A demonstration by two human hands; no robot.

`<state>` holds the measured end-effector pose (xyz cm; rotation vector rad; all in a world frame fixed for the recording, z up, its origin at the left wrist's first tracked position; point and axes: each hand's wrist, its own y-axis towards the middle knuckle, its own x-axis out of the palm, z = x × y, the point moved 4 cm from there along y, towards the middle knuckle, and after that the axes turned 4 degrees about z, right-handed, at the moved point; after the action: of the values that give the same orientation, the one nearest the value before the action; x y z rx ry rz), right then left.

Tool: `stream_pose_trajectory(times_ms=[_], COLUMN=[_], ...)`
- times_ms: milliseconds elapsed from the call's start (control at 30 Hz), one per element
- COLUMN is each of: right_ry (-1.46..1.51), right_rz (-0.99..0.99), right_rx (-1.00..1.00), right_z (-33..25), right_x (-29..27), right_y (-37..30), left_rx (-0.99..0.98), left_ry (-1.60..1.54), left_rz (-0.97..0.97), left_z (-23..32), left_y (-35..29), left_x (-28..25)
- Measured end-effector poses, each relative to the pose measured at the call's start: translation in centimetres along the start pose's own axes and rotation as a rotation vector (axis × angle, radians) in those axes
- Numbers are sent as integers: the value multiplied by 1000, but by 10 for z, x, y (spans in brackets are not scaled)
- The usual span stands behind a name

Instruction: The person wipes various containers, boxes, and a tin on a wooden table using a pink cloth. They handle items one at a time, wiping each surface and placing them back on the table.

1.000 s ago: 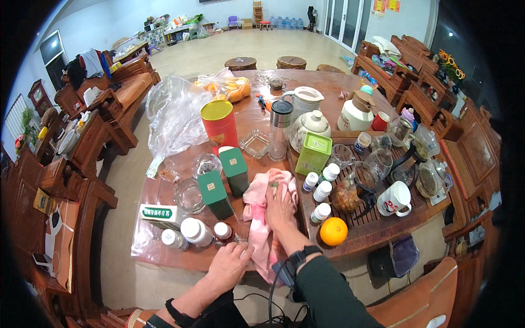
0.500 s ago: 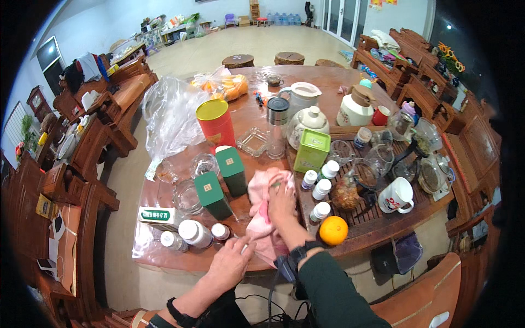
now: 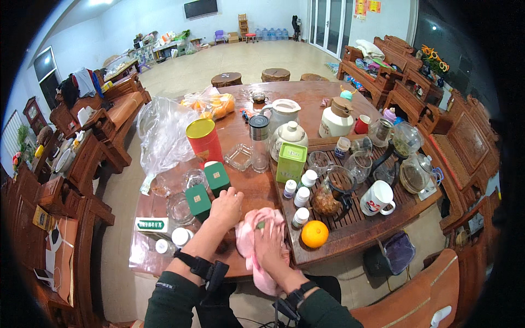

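A bunched pink cloth lies at the table's near edge, partly hanging over it. My right hand presses down on the cloth and grips it, with a small green patch showing by the fingertips. Just beyond, my left hand reaches over the table, fingers partly spread, beside the near side of a dark green box. Whether its fingertips touch that box I cannot tell. A second green box stands to the left of the hand. My left forearm covers part of the white-capped bottles.
Right of the cloth is a slatted tea tray holding an orange, several white pill bottles, a glass teapot and a mug. Farther back stand a red canister, a glass ashtray and a plastic bag.
My left hand has moved forward and up to the green boxes. The right hand and pink cloth have come nearer to me, and the cloth is more bunched. The view has tilted up.
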<state>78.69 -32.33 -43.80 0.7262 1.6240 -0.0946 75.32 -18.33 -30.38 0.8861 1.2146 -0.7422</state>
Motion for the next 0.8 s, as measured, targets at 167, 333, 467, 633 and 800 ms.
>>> stream_pose_trajectory(times_ms=[167, 333, 467, 633, 800], right_ry=[114, 157, 68, -117, -46], right_rz=[1, 109, 69, 71, 51], right_rx=[144, 190, 183, 106, -27], right_z=[13, 21, 19, 11, 0], right_x=[59, 75, 71, 42, 2], right_y=[105, 161, 153, 98, 9], left_rx=[56, 63, -9, -38, 70], left_ry=[53, 23, 28, -23, 61], left_rz=[-31, 6, -61, -111, -69], left_z=[-7, -9, -18, -22, -11], left_y=[32, 56, 58, 41, 30], left_x=[20, 34, 45, 53, 55])
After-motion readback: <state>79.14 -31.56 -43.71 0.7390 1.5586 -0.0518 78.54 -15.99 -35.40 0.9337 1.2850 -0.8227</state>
